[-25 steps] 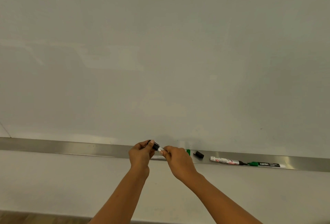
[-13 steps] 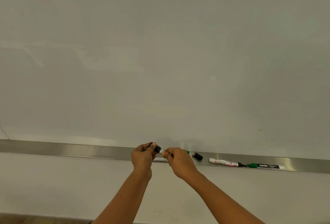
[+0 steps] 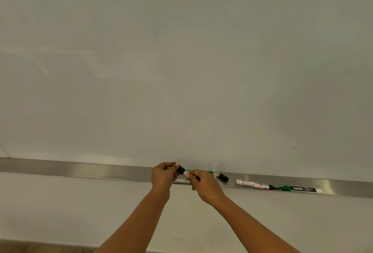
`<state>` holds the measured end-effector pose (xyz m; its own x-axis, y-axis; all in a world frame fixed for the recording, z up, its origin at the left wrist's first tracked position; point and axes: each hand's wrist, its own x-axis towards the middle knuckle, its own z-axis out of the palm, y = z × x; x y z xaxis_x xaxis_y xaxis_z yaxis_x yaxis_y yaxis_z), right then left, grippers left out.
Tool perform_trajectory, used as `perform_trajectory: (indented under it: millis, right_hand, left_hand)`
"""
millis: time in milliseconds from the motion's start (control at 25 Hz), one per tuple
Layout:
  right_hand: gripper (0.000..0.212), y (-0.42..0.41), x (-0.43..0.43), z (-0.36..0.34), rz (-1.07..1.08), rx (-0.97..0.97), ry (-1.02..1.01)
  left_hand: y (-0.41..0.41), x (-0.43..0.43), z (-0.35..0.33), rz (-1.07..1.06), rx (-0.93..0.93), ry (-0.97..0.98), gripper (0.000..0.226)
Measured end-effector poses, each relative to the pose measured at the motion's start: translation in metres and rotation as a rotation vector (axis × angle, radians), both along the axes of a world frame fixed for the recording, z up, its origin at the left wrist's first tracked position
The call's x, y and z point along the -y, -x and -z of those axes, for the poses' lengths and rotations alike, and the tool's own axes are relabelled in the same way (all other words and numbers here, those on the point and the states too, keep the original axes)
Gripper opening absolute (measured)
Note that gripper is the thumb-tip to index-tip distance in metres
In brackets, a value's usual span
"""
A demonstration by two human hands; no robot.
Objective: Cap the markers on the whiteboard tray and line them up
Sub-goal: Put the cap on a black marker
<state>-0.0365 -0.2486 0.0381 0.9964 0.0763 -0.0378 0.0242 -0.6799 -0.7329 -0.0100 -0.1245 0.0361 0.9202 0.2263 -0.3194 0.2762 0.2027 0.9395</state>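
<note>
Two bare forearms reach up from the bottom edge toward the metal tray (image 3: 80,169) that runs along the foot of the whiteboard (image 3: 181,61). The left hand (image 3: 163,176) is curled around a black cap (image 3: 180,169), thumb on top. The right hand (image 3: 203,186) pinches the white barrel of a marker (image 3: 185,173) between thumb and fingers. Cap and barrel meet end to end between the two hands, just in front of the tray; whether the cap is fully seated cannot be told.

Behind the hands, another white marker (image 3: 181,181) lies on the tray, mostly hidden, its print too small to read. A small green piece (image 3: 211,172) shows just past the right hand's knuckles, and a loose black cap (image 3: 223,177) lies just beside it.

Farther right, two markers lie end to end, tips nearly touching. The white-barrelled one (image 3: 255,184) carries a red label and the word "MARKER"; its dark tip is bare. The green-tipped one (image 3: 300,189) has a black band reading "camlin", with smaller print that is illegible.
</note>
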Motion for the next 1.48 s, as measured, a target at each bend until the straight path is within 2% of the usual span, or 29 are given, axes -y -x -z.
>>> perform_trajectory:
  millis: [280, 440, 680, 1160, 1480]
  right_hand:
    - [0.026, -0.024, 0.021, 0.03, -0.072, 0.089, 0.337]
    - [0.049, -0.029, 0.025, 0.046, -0.125, 0.106, 0.432]
    - [0.054, -0.033, 0.024, 0.057, -0.161, 0.151, 0.394]
    - [0.042, -0.024, 0.035, 0.058, -0.186, 0.249, 0.302]
    - [0.028, -0.009, 0.089, 0.051, -0.024, 0.313, 0.264]
  left_hand:
    - [0.0, 0.0, 0.016, 0.042, -0.101, -0.02, 0.026]
    - [-0.001, 0.002, 0.025, 0.043, -0.123, -0.036, 0.028]
    - [-0.004, 0.003, 0.027, 0.045, -0.122, -0.083, 0.026]
    - [-0.021, 0.04, 0.015, 0.117, 0.011, -0.329, 0.02]
    - [-0.025, 0.072, 0.02, 0.263, 0.166, -0.75, 0.023]
